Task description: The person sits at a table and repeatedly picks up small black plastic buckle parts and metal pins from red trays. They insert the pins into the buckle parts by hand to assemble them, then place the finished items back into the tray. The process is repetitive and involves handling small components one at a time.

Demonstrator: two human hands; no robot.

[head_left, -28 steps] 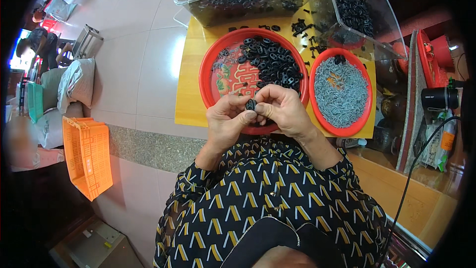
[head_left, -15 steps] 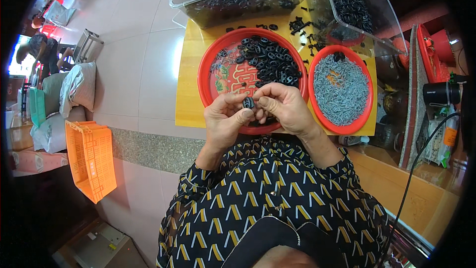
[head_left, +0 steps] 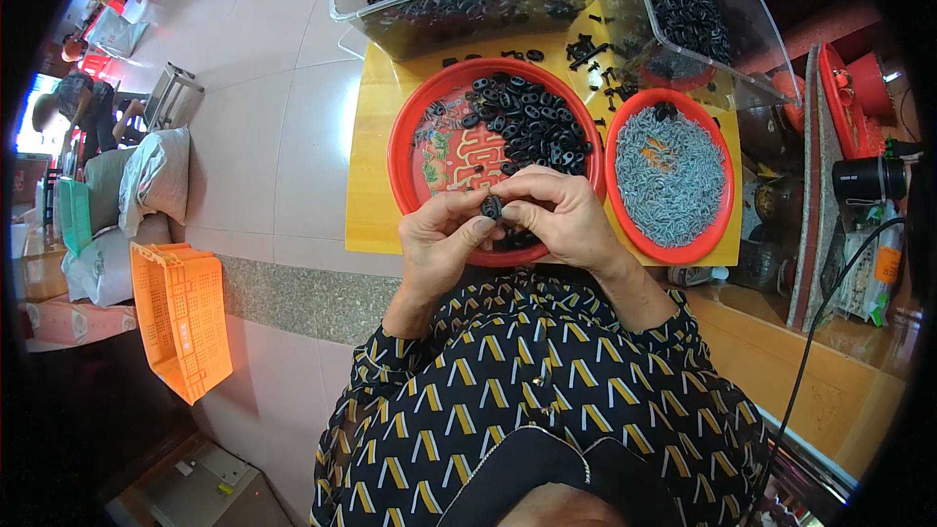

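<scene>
Black ring piece [head_left: 492, 206] sits pinched between both hands over the near rim of the left red plate [head_left: 410, 151], its long axis running roughly up and down in the head view. Left hand [head_left: 441, 239] and right hand [head_left: 554, 217] are both closed narrow on it, fingertips meeting, with a heap of black rings [head_left: 532, 122] just beyond and grey clips [head_left: 669, 174] filling the right plate on the yellow surface [head_left: 369, 176].

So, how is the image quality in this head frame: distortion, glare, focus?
Head view: strong fisheye bending and black corners; glare on the clear plastic bins; left hand and right hand reasonably sharp, pinching a small black plastic piece over the red round tray.
</scene>
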